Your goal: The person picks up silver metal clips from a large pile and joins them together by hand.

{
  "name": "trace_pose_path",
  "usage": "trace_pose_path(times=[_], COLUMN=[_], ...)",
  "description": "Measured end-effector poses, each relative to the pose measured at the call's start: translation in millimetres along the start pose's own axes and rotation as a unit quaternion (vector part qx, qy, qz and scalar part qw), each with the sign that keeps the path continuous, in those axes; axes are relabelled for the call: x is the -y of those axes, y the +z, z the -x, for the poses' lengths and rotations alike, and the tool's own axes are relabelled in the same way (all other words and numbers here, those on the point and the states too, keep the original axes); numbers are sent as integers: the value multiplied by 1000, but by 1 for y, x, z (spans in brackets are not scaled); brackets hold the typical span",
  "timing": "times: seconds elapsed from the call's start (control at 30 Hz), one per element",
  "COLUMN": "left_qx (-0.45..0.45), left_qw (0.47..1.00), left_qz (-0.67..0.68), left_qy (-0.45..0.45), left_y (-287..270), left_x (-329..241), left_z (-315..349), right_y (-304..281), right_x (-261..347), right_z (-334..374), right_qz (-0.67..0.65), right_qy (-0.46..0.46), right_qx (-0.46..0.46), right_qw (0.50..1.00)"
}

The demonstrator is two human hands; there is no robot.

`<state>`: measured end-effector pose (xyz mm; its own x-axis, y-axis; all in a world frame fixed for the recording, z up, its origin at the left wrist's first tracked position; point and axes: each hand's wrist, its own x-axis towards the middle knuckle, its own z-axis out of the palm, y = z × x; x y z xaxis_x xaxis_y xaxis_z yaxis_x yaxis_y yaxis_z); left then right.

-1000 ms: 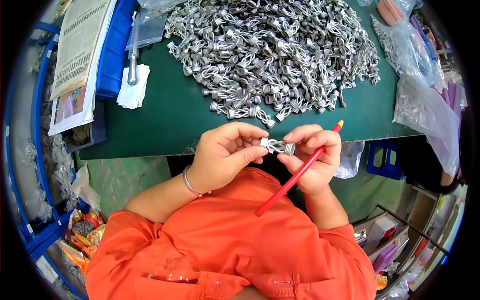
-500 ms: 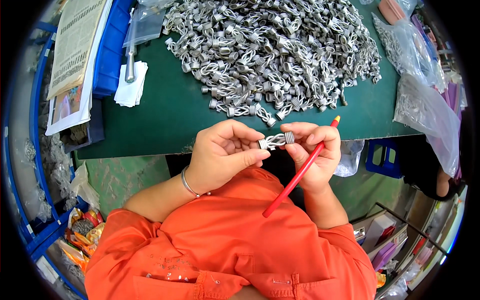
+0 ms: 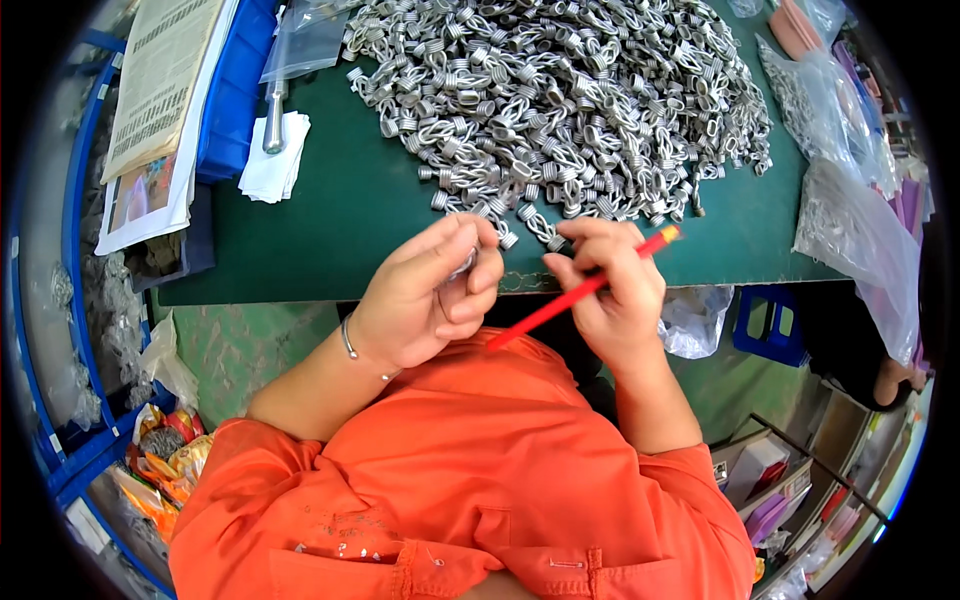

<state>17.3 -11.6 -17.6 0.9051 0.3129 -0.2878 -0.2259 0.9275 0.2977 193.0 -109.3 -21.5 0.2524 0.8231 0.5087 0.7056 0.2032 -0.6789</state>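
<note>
In my left hand (image 3: pixel 425 295), the fingers are curled round a grey twisted-metal link (image 3: pixel 462 266), which they mostly hide. My right hand (image 3: pixel 615 290) grips a red pen-like stick (image 3: pixel 550 312) with a yellow end, slanting across the palm. The thumb and forefinger of that hand reach to the near side of the pile, close beside a loose looped metal link (image 3: pixel 541 228) with coiled ends. Beyond both hands spreads a large heap of similar metal links (image 3: pixel 570 110) on the green tabletop (image 3: pixel 330 220).
At the left are a blue bin (image 3: pixel 232 100), printed sheets (image 3: pixel 165 90) and white paper slips (image 3: pixel 275 165) under a metal-shafted tool (image 3: pixel 273 125). Clear plastic bags (image 3: pixel 850 215) hang at the right edge. Below stands a blue stool (image 3: pixel 770 325).
My right hand has let go of the link and moved forward toward the pile, keeping the red stick. My left hand has turned upward, with the link now in its curled fingers.
</note>
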Motion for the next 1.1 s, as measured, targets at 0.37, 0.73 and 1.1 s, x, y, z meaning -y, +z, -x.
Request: trace_pose_path(times=[0.37, 0.73, 1.1], left_qx=[-112, -70, -123], left_qw=[930, 702, 482], left_qz=[-336, -664, -807], left_qy=[96, 250, 318], left_y=[14, 14, 10], left_x=[5, 4, 10], left_z=[-6, -8, -25], right_y=[-1, -3, 7], right_x=[1, 5, -14], right_z=[12, 10, -12], right_qz=[-283, -334, 105], right_qy=[199, 213, 25], right_qx=[-49, 44, -65], right_qw=[937, 917, 992])
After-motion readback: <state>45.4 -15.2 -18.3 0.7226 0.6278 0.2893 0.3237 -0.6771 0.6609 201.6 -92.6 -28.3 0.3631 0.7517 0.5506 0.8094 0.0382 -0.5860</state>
